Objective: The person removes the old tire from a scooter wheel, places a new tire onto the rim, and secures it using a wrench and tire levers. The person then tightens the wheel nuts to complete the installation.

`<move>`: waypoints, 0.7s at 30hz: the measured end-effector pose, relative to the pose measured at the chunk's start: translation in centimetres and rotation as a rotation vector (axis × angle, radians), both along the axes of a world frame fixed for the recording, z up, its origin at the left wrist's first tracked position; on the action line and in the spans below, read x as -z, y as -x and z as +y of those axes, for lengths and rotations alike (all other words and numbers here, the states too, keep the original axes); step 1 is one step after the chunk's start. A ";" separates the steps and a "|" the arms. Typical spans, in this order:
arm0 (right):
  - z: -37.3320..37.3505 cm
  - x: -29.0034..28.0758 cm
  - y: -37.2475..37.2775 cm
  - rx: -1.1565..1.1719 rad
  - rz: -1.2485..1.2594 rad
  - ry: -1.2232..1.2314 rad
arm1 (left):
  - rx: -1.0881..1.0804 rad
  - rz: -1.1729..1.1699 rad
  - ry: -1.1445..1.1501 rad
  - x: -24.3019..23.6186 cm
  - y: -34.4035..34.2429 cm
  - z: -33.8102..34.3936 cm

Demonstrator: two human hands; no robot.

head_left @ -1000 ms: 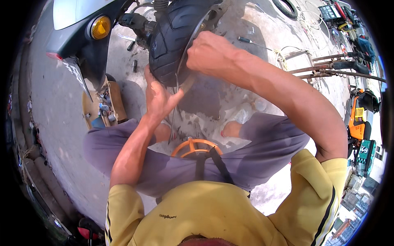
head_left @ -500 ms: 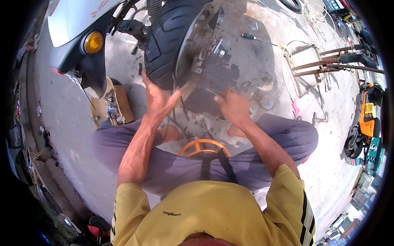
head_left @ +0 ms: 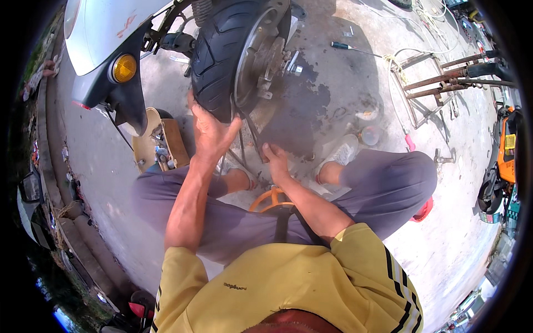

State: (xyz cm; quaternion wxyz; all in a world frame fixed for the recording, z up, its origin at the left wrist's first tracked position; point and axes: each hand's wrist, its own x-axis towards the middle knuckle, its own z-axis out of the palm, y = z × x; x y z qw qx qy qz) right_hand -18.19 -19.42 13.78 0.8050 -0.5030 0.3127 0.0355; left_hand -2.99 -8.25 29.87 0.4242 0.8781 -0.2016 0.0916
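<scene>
A black scooter tyre [head_left: 222,53] stands upright on its metal wheel [head_left: 261,66] in front of me. My left hand [head_left: 211,130] is closed around the near bottom of the tyre, with its thumb by the rim edge. Thin metal tyre levers hang from between the tyre and the rim. My right hand [head_left: 276,164] grips the near end of one tyre lever [head_left: 253,132], whose far end is at the rim edge. Another lever [head_left: 241,145] slopes down between my two hands. The levers' tips are hidden by the tyre.
The white scooter body with an amber indicator [head_left: 124,69] is at upper left. Below it sits a tan box [head_left: 176,141] of tools. A screwdriver [head_left: 340,45], a rusty metal stand [head_left: 422,83] and a pink-handled tool [head_left: 410,142] lie to the right. An orange frame [head_left: 273,197] is between my legs.
My right hand has moved left and toward me, swinging the tyre lever from slanting right to pointing down at me. My left hand stays on the tyre.
</scene>
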 end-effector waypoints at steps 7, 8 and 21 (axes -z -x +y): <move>5.1 -2.2 0.6 0.121 -0.123 -0.394 | -0.138 -0.045 0.047 -2.7 -0.6 -2.1; 5.5 -3.1 0.4 0.131 -0.141 -0.408 | -0.143 -0.051 0.067 -2.6 -0.7 -2.2; 6.4 -6.8 0.3 -0.017 -0.265 -0.369 | -0.236 -0.065 -0.089 -2.4 1.5 -3.0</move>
